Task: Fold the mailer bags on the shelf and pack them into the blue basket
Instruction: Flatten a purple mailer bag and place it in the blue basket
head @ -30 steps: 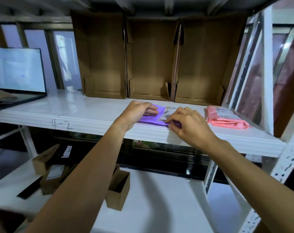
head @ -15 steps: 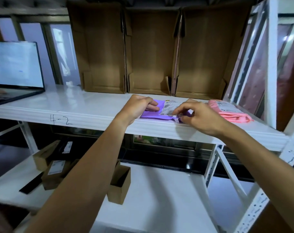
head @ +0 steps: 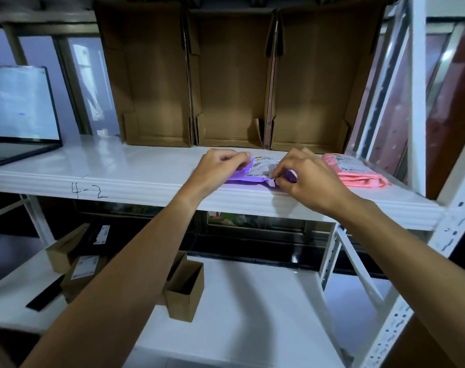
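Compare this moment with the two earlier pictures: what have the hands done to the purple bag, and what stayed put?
The right hand has slid off the middle of the purple bag toward its right near corner and now pinches that corner's edge. The left hand still grips the bag's left end. The bag remains on the shelf, and the pink bag beside it has not moved.

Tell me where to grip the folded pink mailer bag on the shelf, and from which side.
Take the folded pink mailer bag by its front edge, coming from the open front of the white shelf. It lies flat, its layered folds face forward, and cardboard boxes block the back.
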`<control>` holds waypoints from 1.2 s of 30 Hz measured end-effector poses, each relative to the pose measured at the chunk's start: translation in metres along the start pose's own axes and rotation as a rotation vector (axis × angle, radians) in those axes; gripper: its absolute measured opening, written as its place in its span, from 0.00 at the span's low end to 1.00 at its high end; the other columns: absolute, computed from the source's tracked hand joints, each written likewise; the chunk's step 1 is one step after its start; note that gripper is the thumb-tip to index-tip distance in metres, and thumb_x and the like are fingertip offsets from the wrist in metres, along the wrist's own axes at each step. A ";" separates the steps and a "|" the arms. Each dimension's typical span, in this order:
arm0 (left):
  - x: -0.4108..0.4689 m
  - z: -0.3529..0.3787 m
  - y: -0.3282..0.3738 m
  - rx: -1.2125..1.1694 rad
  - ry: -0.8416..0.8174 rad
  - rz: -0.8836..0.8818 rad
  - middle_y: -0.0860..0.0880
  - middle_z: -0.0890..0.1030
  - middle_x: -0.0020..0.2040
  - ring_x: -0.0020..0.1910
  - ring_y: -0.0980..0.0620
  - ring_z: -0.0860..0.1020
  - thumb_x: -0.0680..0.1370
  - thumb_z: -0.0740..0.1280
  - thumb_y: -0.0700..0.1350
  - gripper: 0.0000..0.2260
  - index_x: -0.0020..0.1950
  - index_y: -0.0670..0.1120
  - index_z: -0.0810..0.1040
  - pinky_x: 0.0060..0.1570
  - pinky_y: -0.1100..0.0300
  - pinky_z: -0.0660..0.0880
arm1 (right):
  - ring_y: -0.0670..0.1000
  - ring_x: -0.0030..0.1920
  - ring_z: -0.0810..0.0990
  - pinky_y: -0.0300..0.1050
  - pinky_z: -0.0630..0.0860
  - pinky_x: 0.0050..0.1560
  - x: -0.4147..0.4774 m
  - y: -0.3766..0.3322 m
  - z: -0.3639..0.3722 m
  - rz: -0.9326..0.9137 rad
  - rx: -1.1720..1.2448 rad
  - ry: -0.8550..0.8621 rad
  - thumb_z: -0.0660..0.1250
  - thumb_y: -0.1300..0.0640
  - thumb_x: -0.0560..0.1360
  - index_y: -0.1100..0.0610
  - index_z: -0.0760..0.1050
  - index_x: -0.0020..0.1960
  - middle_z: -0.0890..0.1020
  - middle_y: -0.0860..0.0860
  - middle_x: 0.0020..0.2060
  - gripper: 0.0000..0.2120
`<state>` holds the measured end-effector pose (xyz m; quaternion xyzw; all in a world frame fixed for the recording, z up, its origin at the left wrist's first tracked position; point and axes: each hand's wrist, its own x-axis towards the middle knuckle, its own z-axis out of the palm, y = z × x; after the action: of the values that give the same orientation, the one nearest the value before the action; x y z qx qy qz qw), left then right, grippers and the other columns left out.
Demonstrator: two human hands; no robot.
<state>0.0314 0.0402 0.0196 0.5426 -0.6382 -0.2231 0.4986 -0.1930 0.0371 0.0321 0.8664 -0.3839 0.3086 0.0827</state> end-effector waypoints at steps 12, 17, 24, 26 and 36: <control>-0.006 0.040 0.022 0.862 0.198 0.623 0.49 0.83 0.41 0.42 0.46 0.79 0.72 0.70 0.60 0.16 0.45 0.47 0.81 0.51 0.53 0.70 | 0.51 0.52 0.74 0.45 0.69 0.50 0.018 -0.004 -0.012 0.037 0.029 0.091 0.69 0.55 0.77 0.53 0.82 0.49 0.80 0.48 0.48 0.04; 0.001 0.034 0.038 0.839 0.198 0.551 0.47 0.85 0.45 0.46 0.42 0.81 0.75 0.68 0.50 0.09 0.48 0.46 0.83 0.43 0.56 0.66 | 0.51 0.52 0.75 0.49 0.72 0.53 0.019 -0.002 -0.013 0.050 0.040 0.125 0.69 0.54 0.76 0.52 0.81 0.48 0.80 0.47 0.48 0.03; -0.003 0.019 0.044 0.766 0.177 0.488 0.49 0.85 0.43 0.43 0.45 0.79 0.74 0.67 0.45 0.08 0.49 0.49 0.84 0.41 0.58 0.65 | 0.52 0.57 0.75 0.52 0.73 0.56 0.014 0.007 -0.013 0.084 -0.063 0.074 0.69 0.46 0.76 0.49 0.76 0.63 0.79 0.48 0.58 0.17; -0.004 0.015 0.042 0.753 0.156 0.454 0.50 0.85 0.42 0.43 0.49 0.79 0.75 0.66 0.44 0.08 0.49 0.49 0.84 0.44 0.59 0.68 | 0.52 0.54 0.77 0.51 0.74 0.53 0.015 0.011 -0.012 0.094 -0.119 0.053 0.68 0.47 0.77 0.47 0.80 0.59 0.80 0.49 0.55 0.11; -0.012 0.018 0.036 0.583 0.186 0.438 0.52 0.85 0.44 0.43 0.50 0.79 0.76 0.65 0.44 0.08 0.48 0.50 0.84 0.43 0.56 0.75 | 0.57 0.55 0.78 0.47 0.70 0.46 0.012 -0.004 0.001 0.047 -0.056 -0.017 0.64 0.48 0.79 0.48 0.74 0.66 0.78 0.51 0.58 0.16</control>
<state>-0.0028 0.0576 0.0376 0.5302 -0.7278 0.1304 0.4149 -0.1836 0.0324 0.0392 0.8570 -0.4133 0.2922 0.0965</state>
